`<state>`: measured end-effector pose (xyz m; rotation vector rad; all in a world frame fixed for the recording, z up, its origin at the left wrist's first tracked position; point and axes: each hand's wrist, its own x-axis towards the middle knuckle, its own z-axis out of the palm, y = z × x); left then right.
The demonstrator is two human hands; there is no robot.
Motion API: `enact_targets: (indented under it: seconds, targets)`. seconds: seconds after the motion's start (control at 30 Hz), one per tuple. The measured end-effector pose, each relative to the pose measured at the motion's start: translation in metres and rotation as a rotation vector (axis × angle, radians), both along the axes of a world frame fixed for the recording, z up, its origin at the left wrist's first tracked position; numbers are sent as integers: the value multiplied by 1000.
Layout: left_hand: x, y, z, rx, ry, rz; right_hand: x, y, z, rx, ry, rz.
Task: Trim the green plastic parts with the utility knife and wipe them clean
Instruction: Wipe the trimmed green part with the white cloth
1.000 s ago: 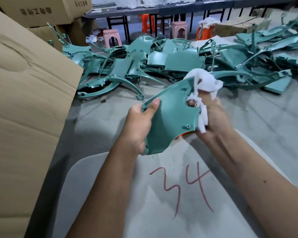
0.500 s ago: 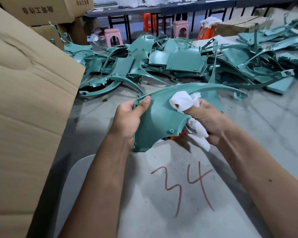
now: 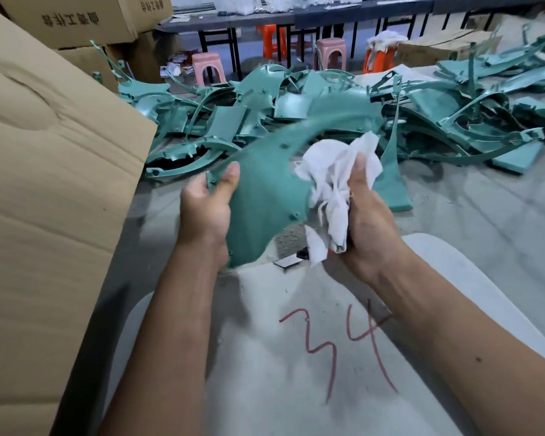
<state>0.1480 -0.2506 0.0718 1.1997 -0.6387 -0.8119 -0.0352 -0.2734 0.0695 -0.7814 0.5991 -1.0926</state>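
— Hands?
— Left hand (image 3: 205,212) pinches the green part's (image 3: 265,196) left edge, thumb on top. Right hand (image 3: 367,215) is closed around a white rag (image 3: 337,171) beside it.
— Location?
— Part held between both hands, above the desk (image 3: 296,372); pile of parts (image 3: 328,108) beyond.

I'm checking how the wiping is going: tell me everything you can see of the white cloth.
The white cloth is a crumpled, thin, soft-looking rag with frayed edges and loose threads. It is bunched in the right hand, whose thumb presses into its top, and loose ends hang down below the fist. Its left side lies against the green plastic part, which the left hand holds raised over the table. Something dark shows in the fist beneath it; I cannot tell what it is.
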Motion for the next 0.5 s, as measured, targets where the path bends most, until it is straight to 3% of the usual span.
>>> enact_targets:
  seconds: [0.13, 0.3, 0.5]
  targets:
    - [-17, -2, -5, -37, -60, 10, -2, -1, 2, -152, 192, -138]
    - [-43, -5, -9, -67, -3, 169, 3, 2, 1, -40, 22, -224]
    - [-48, -6, -9, -68, 65, 324, 4, 2, -6, -32, 27, -158]
